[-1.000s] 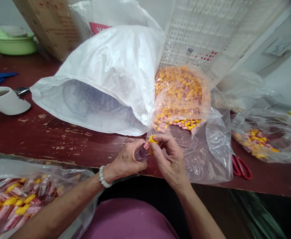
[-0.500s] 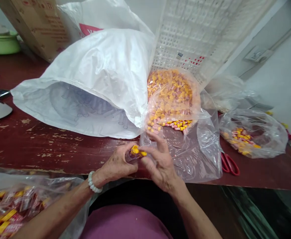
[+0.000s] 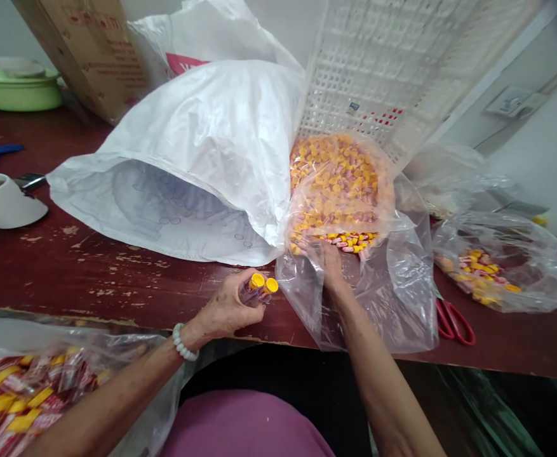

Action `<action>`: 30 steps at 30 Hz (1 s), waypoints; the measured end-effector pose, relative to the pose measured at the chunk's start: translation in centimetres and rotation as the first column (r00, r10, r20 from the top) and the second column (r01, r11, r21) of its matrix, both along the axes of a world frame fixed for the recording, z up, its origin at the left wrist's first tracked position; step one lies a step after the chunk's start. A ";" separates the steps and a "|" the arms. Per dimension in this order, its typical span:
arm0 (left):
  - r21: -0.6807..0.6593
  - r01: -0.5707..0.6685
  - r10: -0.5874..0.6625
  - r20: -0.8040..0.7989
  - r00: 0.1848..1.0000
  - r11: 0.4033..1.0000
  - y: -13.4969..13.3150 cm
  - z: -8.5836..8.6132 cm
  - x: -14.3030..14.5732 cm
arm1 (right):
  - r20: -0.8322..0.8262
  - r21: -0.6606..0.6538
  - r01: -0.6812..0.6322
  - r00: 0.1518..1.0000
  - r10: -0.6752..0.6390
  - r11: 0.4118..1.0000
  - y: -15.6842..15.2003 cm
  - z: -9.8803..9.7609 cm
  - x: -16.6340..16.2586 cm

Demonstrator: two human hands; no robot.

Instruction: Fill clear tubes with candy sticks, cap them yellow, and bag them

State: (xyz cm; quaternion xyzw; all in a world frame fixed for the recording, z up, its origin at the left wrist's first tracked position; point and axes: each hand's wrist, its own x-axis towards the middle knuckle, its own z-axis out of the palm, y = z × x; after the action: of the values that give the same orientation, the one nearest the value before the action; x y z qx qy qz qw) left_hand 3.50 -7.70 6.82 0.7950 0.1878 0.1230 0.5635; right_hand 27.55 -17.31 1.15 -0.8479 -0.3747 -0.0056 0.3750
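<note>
Left hand [image 3: 225,308] is clenched on two yellow-capped tubes [image 3: 260,287] at the table [image 3: 116,279] edge. Right hand [image 3: 328,260] sits inside the clear bag [image 3: 378,298] among loose yellow pieces [image 3: 342,239]; its grip is unclear through the plastic. Recommended: pinch one piece, hold tubes upright.

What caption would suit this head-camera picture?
Left hand grips two yellow-capped tubes; right hand reaches into a clear bag of yellow-and-pink pieces.

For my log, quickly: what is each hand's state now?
Left hand: closed on two small clear tubes with yellow caps.
Right hand: inside the clear plastic bag, among small yellow-red pieces; grip cannot be told.
</note>
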 end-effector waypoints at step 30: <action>0.144 0.046 -0.050 0.024 0.998 0.988 -1.6 0.3 0.8 | 0.337 0.134 -0.372 0.889 0.311 0.919 -6.2 7.3 -14.9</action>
State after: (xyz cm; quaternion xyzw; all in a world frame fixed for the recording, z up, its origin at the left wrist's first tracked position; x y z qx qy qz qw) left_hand 4.27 -9.31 7.07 0.8361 0.1517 0.1337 0.5100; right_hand 12.67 -23.50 8.45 -0.7161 -0.5701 -0.1086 0.3878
